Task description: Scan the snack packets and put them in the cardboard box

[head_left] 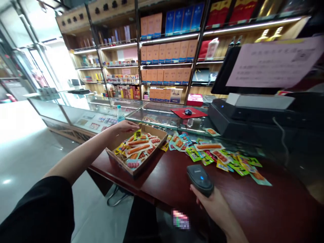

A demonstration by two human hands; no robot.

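My left hand (128,126) is above the far left side of an open cardboard box (120,164), its fingers pinched on a small yellow snack packet (137,134). Wrapped sausages (138,149) and other small packets fill the box. My right hand (206,199) is wrapped around a dark barcode scanner (199,179) with a blue light on its top, held over the dark red counter (162,179). Beyond the scanner lies a loose spread of snack packets (235,163), green, yellow and blue, with a wrapped sausage (209,146) among them.
Behind the counter run glass display cases (157,111). A mouse (188,111) rests on a red mat (199,113). To the right stands a dark checkout terminal (227,118) with a paper sheet (273,64) on its screen. A bottle (120,114) is behind the box; stocked shelves line the wall.
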